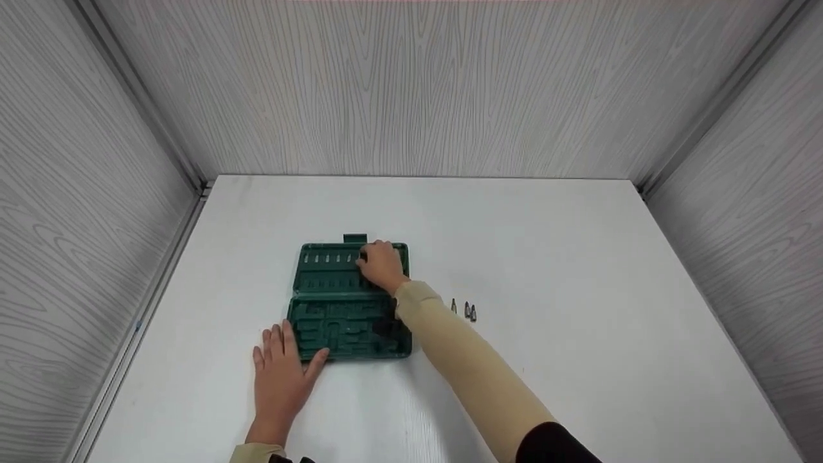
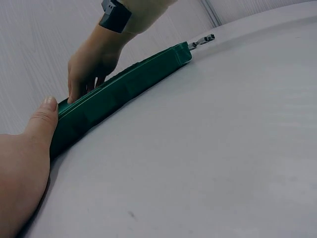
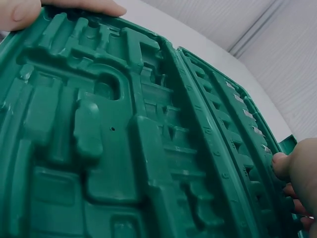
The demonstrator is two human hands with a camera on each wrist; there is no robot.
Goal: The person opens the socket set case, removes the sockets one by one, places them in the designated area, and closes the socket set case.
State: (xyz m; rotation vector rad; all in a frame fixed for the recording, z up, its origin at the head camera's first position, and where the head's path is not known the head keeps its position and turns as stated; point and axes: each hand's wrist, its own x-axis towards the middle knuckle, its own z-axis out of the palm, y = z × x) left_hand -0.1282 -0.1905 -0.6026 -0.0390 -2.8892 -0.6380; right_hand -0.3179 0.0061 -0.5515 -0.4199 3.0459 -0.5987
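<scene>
A green plastic bit case [image 1: 350, 297] lies unfolded on the table, its moulded slots facing up. Several silver screwdriver bits [image 1: 327, 258] sit in a row along its far half; the right wrist view also shows these bits [image 3: 248, 114]. My right hand [image 1: 384, 265] is at this row, just right of the seated bits, thumb and fingers pinched together over a slot. The bit at its fingertips is mostly hidden. My left hand [image 1: 281, 376] rests at the case's near left corner, fingers straight along the side and thumb [image 2: 43, 121] against the front edge.
Three loose bits [image 1: 467, 309] lie on the white table [image 1: 578, 276] to the right of the case, close to the right forearm. A latch tab [image 1: 355, 238] sticks out from the case's far edge. Grey wood-grain panels [image 1: 411, 90] enclose the table at the back and sides.
</scene>
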